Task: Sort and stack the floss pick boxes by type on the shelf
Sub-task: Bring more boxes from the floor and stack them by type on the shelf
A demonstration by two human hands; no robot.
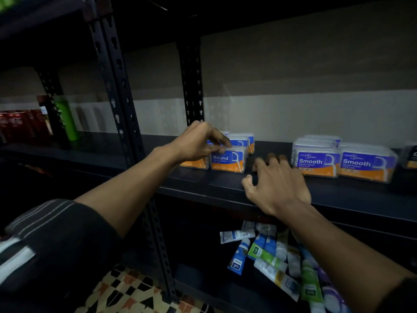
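Observation:
On the dark shelf (203,184) stand clear floss pick boxes with blue and orange labels. At the middle, a group marked "Round" (228,160) sits with more boxes (242,141) behind it. My left hand (198,142) reaches over this group, fingers curled onto the top of the "Round" boxes. To the right stand two "Smooth" stacks (316,162) (366,164). My right hand (275,181) hovers over the bare shelf between the two groups, fingers spread and holding nothing. A dark box (410,158) shows partly at the right edge.
Black slotted uprights (117,114) (191,86) frame the bay. Red packs (20,124) and a green bottle (67,118) stand in the left bay. Several tubes (270,256) lie jumbled on the lower shelf. Patterned tile floor (130,290) is below.

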